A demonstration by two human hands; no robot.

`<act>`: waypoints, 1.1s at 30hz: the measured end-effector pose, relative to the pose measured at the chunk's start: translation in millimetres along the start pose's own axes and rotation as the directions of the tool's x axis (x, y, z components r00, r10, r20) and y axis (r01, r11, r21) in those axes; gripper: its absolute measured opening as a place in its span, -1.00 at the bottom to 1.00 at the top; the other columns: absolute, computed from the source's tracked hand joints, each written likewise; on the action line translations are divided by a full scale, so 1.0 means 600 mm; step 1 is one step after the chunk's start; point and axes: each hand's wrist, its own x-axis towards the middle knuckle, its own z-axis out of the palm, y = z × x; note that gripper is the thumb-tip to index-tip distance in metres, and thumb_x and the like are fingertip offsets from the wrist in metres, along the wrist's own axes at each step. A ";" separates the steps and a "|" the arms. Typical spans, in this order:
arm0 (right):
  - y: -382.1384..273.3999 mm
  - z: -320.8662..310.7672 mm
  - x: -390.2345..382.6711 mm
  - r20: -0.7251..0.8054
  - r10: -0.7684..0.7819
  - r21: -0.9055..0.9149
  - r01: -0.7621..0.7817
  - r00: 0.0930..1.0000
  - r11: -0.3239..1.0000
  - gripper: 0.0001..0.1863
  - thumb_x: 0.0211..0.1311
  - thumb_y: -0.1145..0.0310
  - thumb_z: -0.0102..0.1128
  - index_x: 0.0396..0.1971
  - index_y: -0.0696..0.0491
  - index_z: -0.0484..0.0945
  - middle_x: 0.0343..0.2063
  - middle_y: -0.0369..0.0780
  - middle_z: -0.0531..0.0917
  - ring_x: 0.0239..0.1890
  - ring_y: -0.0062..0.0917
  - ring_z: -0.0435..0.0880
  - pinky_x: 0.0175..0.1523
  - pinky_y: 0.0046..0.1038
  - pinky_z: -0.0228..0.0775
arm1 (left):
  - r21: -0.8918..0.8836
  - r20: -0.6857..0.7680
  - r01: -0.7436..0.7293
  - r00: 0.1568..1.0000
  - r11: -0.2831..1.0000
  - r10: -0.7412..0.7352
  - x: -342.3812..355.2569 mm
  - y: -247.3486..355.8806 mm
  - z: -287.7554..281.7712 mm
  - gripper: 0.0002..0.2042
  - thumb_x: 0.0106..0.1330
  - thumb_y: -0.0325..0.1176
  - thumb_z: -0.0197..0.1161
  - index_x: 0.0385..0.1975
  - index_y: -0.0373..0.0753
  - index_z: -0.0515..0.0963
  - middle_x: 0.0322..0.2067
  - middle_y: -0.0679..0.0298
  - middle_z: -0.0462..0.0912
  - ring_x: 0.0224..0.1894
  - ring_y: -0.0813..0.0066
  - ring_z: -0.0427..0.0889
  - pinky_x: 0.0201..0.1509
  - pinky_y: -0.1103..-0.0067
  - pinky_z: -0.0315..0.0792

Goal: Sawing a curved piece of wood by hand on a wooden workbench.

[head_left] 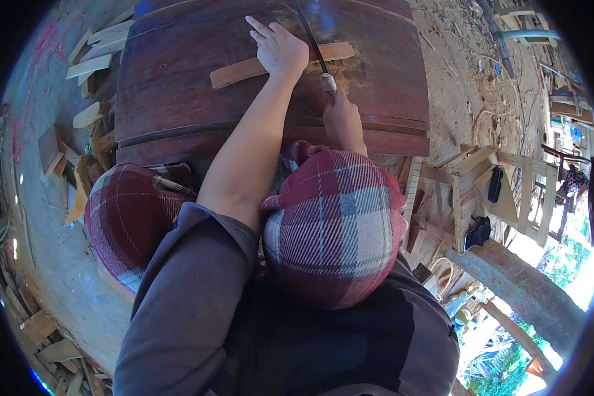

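A narrow, slightly curved strip of light brown wood [234, 72] lies across the dark reddish wooden table [171, 92]. My left hand [282, 49] is over the strip's middle, fingers stretched out and partly apart, the heel of the hand at the wood. Whether it presses down I cannot tell. My right hand [342, 119] is closed around the pale handle of a long, thin, dark file [312, 38]. Its blade crosses the strip near the right end and points away from me. Yellowish wood dust [360, 69] is scattered on the tabletop around that end.
Wood offcuts [89, 66] are piled on the floor left of the table. At right stands a rough wooden frame [462, 178] with dark objects on it. A thick beam [515, 290] lies at lower right. My knees, under plaid cloth [336, 224], are close to the table's near edge.
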 end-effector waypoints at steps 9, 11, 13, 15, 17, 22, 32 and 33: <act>0.006 -0.036 -0.127 0.095 0.194 -0.062 -0.189 0.976 0.980 -0.70 0.38 0.11 -0.11 -0.24 0.07 0.35 -0.42 0.15 0.62 -0.31 0.12 0.60 -0.26 0.08 0.37 | 0.112 -0.129 -0.158 0.977 0.981 0.172 -0.002 -0.028 0.015 -0.55 0.12 -0.36 0.10 -0.04 -0.53 0.30 0.31 -0.43 -0.15 0.32 -0.19 0.18 0.03 0.36 0.56; 0.016 -0.017 -0.079 0.083 0.152 -0.047 -0.148 0.985 0.988 -0.70 0.38 0.13 -0.11 -0.22 0.09 0.36 -0.42 0.16 0.62 -0.29 0.13 0.60 -0.24 0.07 0.38 | 0.078 -0.116 -0.170 0.977 0.982 0.178 0.003 -0.023 0.016 -0.57 0.12 -0.36 0.10 -0.07 -0.52 0.32 0.30 -0.45 -0.14 0.31 -0.17 0.20 0.01 0.36 0.56; 0.000 0.002 -0.034 0.014 0.041 0.003 -0.041 0.999 0.999 -0.69 0.38 0.15 -0.12 -0.19 0.12 0.36 -0.41 0.17 0.61 -0.28 0.14 0.59 -0.22 0.06 0.39 | 0.049 -0.100 -0.162 0.981 0.986 0.166 0.005 -0.024 0.014 -0.55 0.12 -0.37 0.10 -0.04 -0.57 0.30 0.30 -0.45 -0.15 0.31 -0.21 0.18 0.09 0.35 0.51; -0.007 0.008 0.006 -0.010 0.009 0.014 -0.009 1.000 1.000 -0.69 0.37 0.16 -0.12 -0.19 0.13 0.36 -0.41 0.18 0.61 -0.28 0.15 0.59 -0.20 0.06 0.39 | 0.017 -0.086 -0.164 0.983 0.986 0.164 0.004 -0.012 0.010 -0.52 0.13 -0.38 0.10 0.00 -0.61 0.29 0.30 -0.46 -0.17 0.32 -0.25 0.16 0.16 0.35 0.45; -0.002 0.007 0.017 -0.039 -0.020 0.026 0.021 0.999 0.999 -0.69 0.37 0.17 -0.11 -0.18 0.14 0.36 -0.40 0.18 0.61 -0.27 0.15 0.59 -0.19 0.07 0.39 | 0.025 -0.015 -0.074 0.997 0.997 0.074 0.002 0.003 0.005 -0.52 0.11 -0.37 0.10 -0.03 -0.61 0.30 0.30 -0.46 -0.16 0.31 -0.24 0.16 0.16 0.35 0.45; 0.007 0.002 -0.067 0.007 0.117 0.018 -0.117 0.993 0.993 -0.72 0.35 0.16 -0.07 -0.17 0.08 0.35 -0.44 0.17 0.61 -0.31 0.14 0.60 -0.23 0.07 0.38 | 0.132 -0.014 0.001 1.000 0.991 0.001 0.005 -0.010 0.004 -0.50 0.12 -0.35 0.09 0.01 -0.57 0.28 0.32 -0.43 -0.17 0.32 -0.15 0.18 0.18 0.34 0.43; 0.004 -0.005 -0.057 0.042 0.138 0.039 -0.139 0.990 0.990 -0.72 0.36 0.16 -0.08 -0.22 0.09 0.35 -0.44 0.17 0.61 -0.32 0.13 0.60 -0.24 0.08 0.39 | 0.029 -0.064 -0.164 0.984 0.986 0.166 0.002 -0.016 0.013 -0.48 0.18 -0.37 0.01 0.06 -0.67 0.24 0.32 -0.43 -0.19 0.42 -0.13 -0.06 0.48 0.38 -0.11; 0.004 0.000 -0.028 0.020 0.073 0.031 -0.074 0.997 0.997 -0.73 0.34 0.18 -0.08 -0.21 0.10 0.35 -0.42 0.17 0.61 -0.30 0.13 0.60 -0.21 0.07 0.39 | 0.024 -0.066 -0.174 0.982 0.984 0.175 0.001 -0.010 0.016 -0.48 0.18 -0.37 0.01 0.06 -0.67 0.24 0.32 -0.43 -0.19 0.42 -0.13 -0.06 0.48 0.38 -0.11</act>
